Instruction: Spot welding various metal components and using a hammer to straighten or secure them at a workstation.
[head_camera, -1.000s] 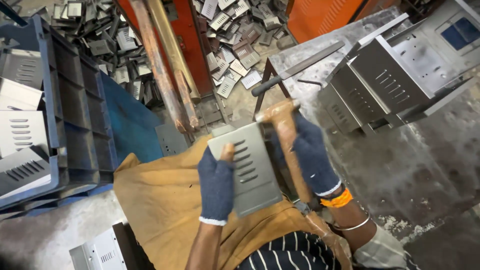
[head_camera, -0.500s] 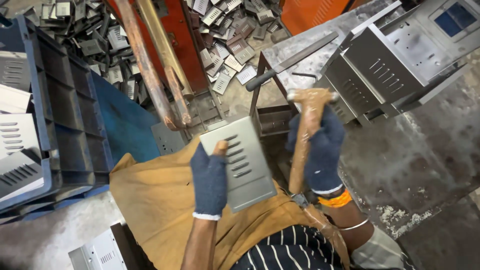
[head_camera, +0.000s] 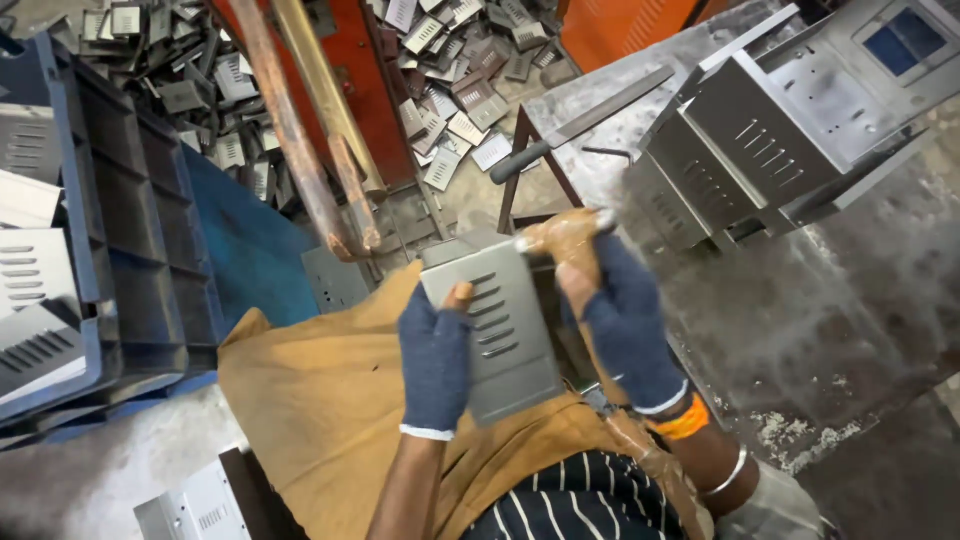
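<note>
**Louvred metal panel held over the lap, a wrapped tool at its top edge**

At the far left we see a dark blue plastic crate holding grey slotted metal panels, stacked flat against its left side. Beyond it, on the floor, lies a heap of small grey metal offcuts, and two rusty bars lean across an orange-red machine frame. A brown cloth covers our lap, and near its lower left corner a pale vented box shows.

Our left hand, in a dark blue knitted glove with the fingertips bare, is clamped on the left edge of a grey louvred metal panel, thumb on its face beside the slots. The panel stands tilted over the cloth, between our two hands, just beside the near left edge of the workbench.

Our right hand, gloved the same way, is closed round a tool handle wrapped in brown tape, which meets the panel's upper right corner. An orange band and a metal bangle sit on that wrist.

On the grey, stained workbench to the right, a long flat file lies near the far left edge, and a stack of grey vented metal housings fills the far right corner.
</note>
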